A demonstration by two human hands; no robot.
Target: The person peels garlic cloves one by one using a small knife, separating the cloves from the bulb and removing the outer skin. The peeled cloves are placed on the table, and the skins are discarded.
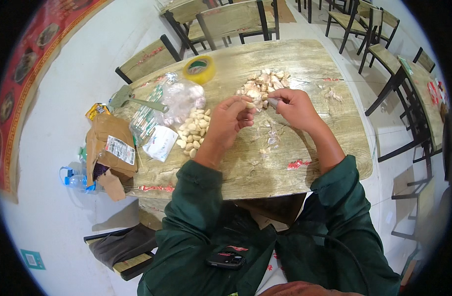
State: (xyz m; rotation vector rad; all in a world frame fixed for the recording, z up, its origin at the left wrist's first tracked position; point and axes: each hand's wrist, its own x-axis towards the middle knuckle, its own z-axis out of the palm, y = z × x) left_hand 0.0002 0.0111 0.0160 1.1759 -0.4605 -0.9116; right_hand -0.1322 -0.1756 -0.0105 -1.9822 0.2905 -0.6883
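Note:
Between thumb and fingers, my left hand (231,120) holds a pale garlic clove (250,105). My right hand (298,109) grips a small knife (273,101), its blade pointing left towards the clove; the handle is hidden in my fingers. Just beyond both hands lies a heap of unpeeled garlic cloves and skins (263,82). Peeled garlic cloves (193,129) are piled to the left of my left forearm. Beside them, a clear plastic bag (181,97) contains whole garlic bulbs. Thin loose skins (272,137) lie on the wood-patterned table between my forearms.
Left of the peeled cloves are a tissue packet (160,143), packaged sticks (149,113), a green-handled tool (148,104) and an open cardboard box (113,148). A yellow tape roll (199,69) lies at the back. Chairs (148,59) stand beyond the table (333,148). A phone (226,259) rests against my clothing.

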